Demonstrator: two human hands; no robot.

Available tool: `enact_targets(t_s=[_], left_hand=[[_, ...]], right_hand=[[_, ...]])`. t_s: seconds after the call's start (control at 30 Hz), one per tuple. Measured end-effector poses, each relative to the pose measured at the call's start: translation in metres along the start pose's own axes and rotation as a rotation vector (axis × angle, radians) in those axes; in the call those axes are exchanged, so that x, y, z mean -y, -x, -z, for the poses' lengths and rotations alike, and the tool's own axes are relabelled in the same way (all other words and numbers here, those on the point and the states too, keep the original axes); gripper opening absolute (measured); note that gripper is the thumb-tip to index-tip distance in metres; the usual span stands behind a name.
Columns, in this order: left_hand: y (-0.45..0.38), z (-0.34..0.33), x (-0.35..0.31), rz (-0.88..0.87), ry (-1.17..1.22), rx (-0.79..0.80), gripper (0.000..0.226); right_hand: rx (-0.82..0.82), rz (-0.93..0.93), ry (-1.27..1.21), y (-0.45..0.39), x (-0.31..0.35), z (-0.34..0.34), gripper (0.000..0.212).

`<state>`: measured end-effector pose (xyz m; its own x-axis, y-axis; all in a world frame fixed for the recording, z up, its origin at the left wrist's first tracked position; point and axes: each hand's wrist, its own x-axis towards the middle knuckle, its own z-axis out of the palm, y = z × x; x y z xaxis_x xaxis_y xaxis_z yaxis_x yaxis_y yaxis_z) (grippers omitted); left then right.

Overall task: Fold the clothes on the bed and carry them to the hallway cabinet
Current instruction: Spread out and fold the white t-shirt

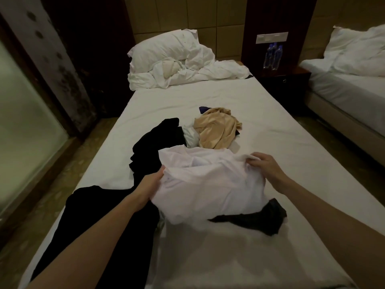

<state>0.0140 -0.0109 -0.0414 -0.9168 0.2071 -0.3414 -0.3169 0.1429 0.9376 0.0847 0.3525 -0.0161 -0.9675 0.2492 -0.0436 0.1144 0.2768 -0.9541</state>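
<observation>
Gripping opposite edges of a thin, crumpled white garment, the left hand and right hand curl their fingers into the cloth, which is bunched over the smooth bed sheet. Black garments and a tan, wrinkled one lie just beside it.

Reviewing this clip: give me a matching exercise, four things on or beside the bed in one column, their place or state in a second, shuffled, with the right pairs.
Things:
1. crumpled white cotton shirt
2. bunched beige fabric garment
3. long black cloth garment
4. clear plastic water bottles with blue caps

Places or states:
A. standing on the dark nightstand
B. gripped by the left hand and the right hand
C. stretched along the bed's left side
D. heaped mid-mattress, beyond the shirt

Pairs: 1-B, 2-D, 3-C, 4-A
</observation>
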Motion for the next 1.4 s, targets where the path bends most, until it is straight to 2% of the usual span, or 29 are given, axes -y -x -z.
enact_targets(t_s=[0.07, 0.17, 0.23, 0.3, 0.4, 0.5, 0.57, 0.6, 0.63, 0.7, 0.73, 0.8, 0.87, 0.93, 1.0, 1.1, 1.27, 1.33, 1.4], left_hand=[[-0.019, 0.005, -0.014, 0.097, 0.111, 0.14, 0.058], [-0.045, 0.016, -0.033, 0.127, -0.054, 0.301, 0.071], [-0.066, 0.022, -0.043, 0.13, -0.127, 0.296, 0.057], [-0.093, 0.025, -0.046, 0.148, -0.191, 0.153, 0.045], [-0.135, 0.018, -0.031, 0.118, -0.248, -0.154, 0.043], [-0.158, 0.001, -0.012, 0.011, -0.523, -0.436, 0.052], [-0.159, -0.007, -0.008, -0.056, -0.676, -0.468, 0.061], [-0.158, -0.008, -0.011, -0.082, -0.697, -0.455, 0.061], [-0.16, -0.008, -0.012, -0.094, -0.708, -0.428, 0.055], [-0.161, -0.006, -0.02, -0.083, -0.691, -0.367, 0.034], [-0.161, -0.004, -0.024, -0.06, -0.631, -0.342, 0.035], [-0.154, -0.002, -0.033, 0.004, -0.417, -0.319, 0.041], [-0.145, -0.001, -0.039, 0.067, -0.289, -0.269, 0.03], [-0.133, -0.002, -0.045, 0.15, -0.179, -0.201, 0.022], [-0.117, 0.0, -0.052, 0.17, -0.102, -0.168, 0.019], [-0.086, 0.008, -0.059, 0.119, -0.19, -0.145, 0.009], [-0.025, 0.022, -0.063, 0.12, -0.409, -0.005, 0.014], [-0.001, 0.027, -0.069, 0.073, -0.431, 0.011, 0.009], [0.02, 0.032, -0.078, 0.014, -0.421, 0.019, 0.017]], right_hand=[[-0.08, -0.083, -0.082, -0.028, 0.002, -0.006, 0.02], [-0.127, -0.195, -0.136, -0.076, -0.003, -0.016, 0.027], [-0.121, -0.278, -0.044, -0.108, -0.013, -0.024, 0.023], [-0.156, -0.379, 0.093, -0.138, -0.028, -0.032, 0.031], [-0.188, -0.448, 0.16, -0.167, -0.04, -0.047, 0.055], [-0.026, -0.338, 0.117, -0.181, -0.043, -0.062, 0.057], [0.104, -0.313, -0.037, -0.183, -0.054, -0.065, 0.065], [0.147, -0.338, -0.085, -0.18, -0.06, -0.064, 0.071], [0.19, -0.34, -0.085, -0.177, -0.065, -0.061, 0.066], [0.241, -0.292, -0.018, -0.17, -0.065, -0.059, 0.04], [0.244, -0.268, 0.01, -0.169, -0.064, -0.058, 0.032], [0.18, -0.216, 0.045, -0.164, -0.051, -0.053, 0.029], [0.082, -0.154, 0.096, -0.16, -0.036, -0.047, 0.03], [0.008, -0.161, 0.0, -0.148, -0.016, -0.039, 0.037], [-0.034, -0.152, -0.083, -0.132, 0.007, -0.03, 0.034], [-0.041, -0.101, -0.108, -0.103, 0.039, -0.02, 0.016], [-0.106, -0.007, 0.058, -0.052, 0.07, -0.012, 0.018], [-0.065, 0.043, 0.238, -0.034, 0.08, -0.009, 0.021], [0.011, 0.067, 0.487, -0.016, 0.089, -0.007, 0.031]])
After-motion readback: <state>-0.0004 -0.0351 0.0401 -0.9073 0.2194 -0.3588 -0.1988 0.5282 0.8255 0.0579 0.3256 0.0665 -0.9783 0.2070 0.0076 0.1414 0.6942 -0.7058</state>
